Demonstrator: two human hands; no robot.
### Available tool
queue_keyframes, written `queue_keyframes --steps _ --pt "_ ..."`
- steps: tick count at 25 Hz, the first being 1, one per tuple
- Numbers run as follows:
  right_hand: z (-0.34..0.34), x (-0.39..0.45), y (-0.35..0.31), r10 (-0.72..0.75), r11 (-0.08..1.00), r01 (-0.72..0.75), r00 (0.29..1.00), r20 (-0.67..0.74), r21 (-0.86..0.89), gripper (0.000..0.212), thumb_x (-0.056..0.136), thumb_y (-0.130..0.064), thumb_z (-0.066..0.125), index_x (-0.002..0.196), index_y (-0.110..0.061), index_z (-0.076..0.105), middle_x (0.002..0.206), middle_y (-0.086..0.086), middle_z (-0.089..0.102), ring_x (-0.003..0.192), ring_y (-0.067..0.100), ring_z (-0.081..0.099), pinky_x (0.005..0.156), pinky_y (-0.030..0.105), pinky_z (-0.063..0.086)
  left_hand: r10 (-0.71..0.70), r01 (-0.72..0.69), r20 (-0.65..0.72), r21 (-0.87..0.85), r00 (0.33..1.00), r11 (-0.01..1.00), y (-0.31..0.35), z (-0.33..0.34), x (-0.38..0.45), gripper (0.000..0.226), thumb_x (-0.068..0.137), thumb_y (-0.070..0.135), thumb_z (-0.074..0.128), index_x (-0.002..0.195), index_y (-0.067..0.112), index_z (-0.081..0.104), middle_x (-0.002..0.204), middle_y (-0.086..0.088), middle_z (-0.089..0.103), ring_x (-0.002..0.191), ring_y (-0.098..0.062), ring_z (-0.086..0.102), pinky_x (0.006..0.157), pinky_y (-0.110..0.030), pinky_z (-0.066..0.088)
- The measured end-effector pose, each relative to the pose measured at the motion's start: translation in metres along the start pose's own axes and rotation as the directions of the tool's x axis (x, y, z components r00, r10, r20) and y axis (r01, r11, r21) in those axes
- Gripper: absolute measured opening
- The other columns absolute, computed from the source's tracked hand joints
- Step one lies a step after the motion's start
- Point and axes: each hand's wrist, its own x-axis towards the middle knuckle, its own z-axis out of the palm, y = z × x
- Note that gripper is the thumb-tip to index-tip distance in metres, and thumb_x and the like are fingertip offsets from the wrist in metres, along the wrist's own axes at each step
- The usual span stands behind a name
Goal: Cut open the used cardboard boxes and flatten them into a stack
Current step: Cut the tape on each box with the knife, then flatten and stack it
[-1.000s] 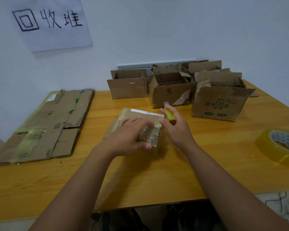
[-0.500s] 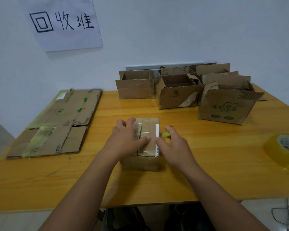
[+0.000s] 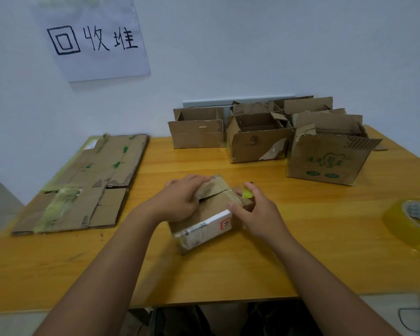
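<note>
Matt cardboard box (image 3: pixel 204 221) on glossy wooden table (image 3: pixel 301 251).

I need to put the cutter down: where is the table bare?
Bare wood lies between the small box and the tape roll, and along the near edge of the table. The back right is crowded with open boxes.

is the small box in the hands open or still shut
Partly open: the box's top flaps have parted along a dark gap, the left hand lifting one.

The small yellow-green cutter (image 3: pixel 247 193) is mostly hidden inside the right hand (image 3: pixel 258 214). The yellow translucent tape roll (image 3: pixel 409 224) is cut off by the right edge. The taped brown cardboard box (image 3: pixel 204 221) looks motion-blurred.
</note>
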Motion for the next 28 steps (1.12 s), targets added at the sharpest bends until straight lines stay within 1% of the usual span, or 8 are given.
queue_keyframes --steps 4,7,9,12,18,21,24,28 --pt "0.027 -0.027 -0.002 -0.065 0.993 0.065 0.998 0.002 0.103 0.073 0.083 -0.055 0.064 0.147 -0.034 0.036 0.102 -0.017 0.067 0.083 0.001 0.066 0.067 0.029 0.060 0.015 0.013 -0.153 0.176 0.988 0.984 0.008 0.016 0.006 0.062 0.087 0.009 0.049 0.144 0.029 0.037 0.146 0.005 0.040 0.131 -0.020 0.039 0.111 -0.036 0.022" --pt "0.040 -0.034 -0.001 -0.062 0.976 0.058 0.998 0.011 0.210 0.064 0.087 -0.047 0.062 0.145 -0.035 0.039 0.090 -0.007 0.070 0.082 0.008 0.068 0.069 0.042 0.060 -0.022 0.030 -0.136 0.056 0.990 0.998 0.005 0.020 0.006 0.058 0.090 0.003 0.046 0.143 0.027 0.042 0.147 0.004 0.038 0.131 -0.022 0.038 0.109 -0.039 0.035" --pt "0.038 -0.032 0.005 -0.048 0.966 0.043 0.999 0.014 0.253 0.056 0.091 -0.038 0.060 0.144 -0.034 0.041 0.093 -0.003 0.072 0.083 0.013 0.069 0.073 0.046 0.060 -0.019 0.015 -0.113 -0.036 0.993 0.999 0.001 0.020 0.004 0.056 0.092 0.001 0.041 0.142 0.026 0.043 0.149 0.004 0.036 0.135 -0.020 0.034 0.114 -0.040 0.030" --pt "0.039 -0.029 0.010 -0.088 0.955 0.079 0.996 0.019 0.287 0.048 0.098 -0.029 0.056 0.144 -0.030 0.044 0.096 -0.010 0.072 0.086 0.005 0.070 0.074 0.032 0.060 -0.007 0.004 -0.149 -0.020 0.989 1.000 0.001 0.023 0.002 0.049 0.097 0.008 0.043 0.143 0.025 0.043 0.150 0.003 0.037 0.140 -0.017 0.027 0.119 -0.035 0.006" --pt "0.042 -0.032 0.016 -0.128 0.950 0.119 0.992 0.015 0.290 0.042 0.098 -0.034 0.055 0.139 -0.031 0.048 0.095 -0.017 0.072 0.089 -0.004 0.066 0.069 0.017 0.054 -0.017 0.031 -0.366 0.033 0.931 0.999 0.017 0.048 -0.005 0.040 0.099 0.026 0.042 0.138 0.018 0.046 0.149 -0.005 0.042 0.143 -0.022 0.025 0.118 -0.033 0.001" --pt "0.028 -0.027 0.008 -0.145 0.920 0.158 0.987 -0.063 0.358 0.029 0.096 -0.036 0.055 0.125 -0.031 0.058 0.087 -0.007 0.074 0.083 0.006 0.070 0.072 0.024 0.058 -0.043 0.010 -0.416 -0.082 0.908 0.997 0.015 0.051 -0.012 0.033 0.099 0.028 0.049 0.132 0.025 0.051 0.150 0.000 0.042 0.145 -0.017 0.020 0.119 -0.036 0.009" --pt "0.008 -0.015 -0.003 -0.052 0.859 0.183 0.960 -0.275 0.478 0.023 0.096 -0.039 0.055 0.093 -0.024 0.072 0.063 0.006 0.062 0.063 0.014 0.063 0.057 0.018 0.051 -0.057 -0.006 -0.430 -0.144 0.901 0.990 0.016 0.048 -0.018 0.035 0.098 0.026 0.052 0.132 0.028 0.054 0.149 0.005 0.043 0.140 -0.012 0.023 0.113 -0.040 0.021" --pt "0.013 -0.014 -0.015 0.020 0.738 0.128 0.977 -0.211 0.663 0.012 0.098 -0.018 0.056 0.105 -0.021 0.064 0.059 0.003 0.063 0.054 0.013 0.059 0.052 0.024 0.051 -0.063 -0.007 -0.419 -0.165 0.906 0.986 0.016 0.046 -0.017 0.037 0.099 0.019 0.051 0.136 0.024 0.055 0.148 0.003 0.045 0.140 -0.016 0.030 0.113 -0.039 0.026"
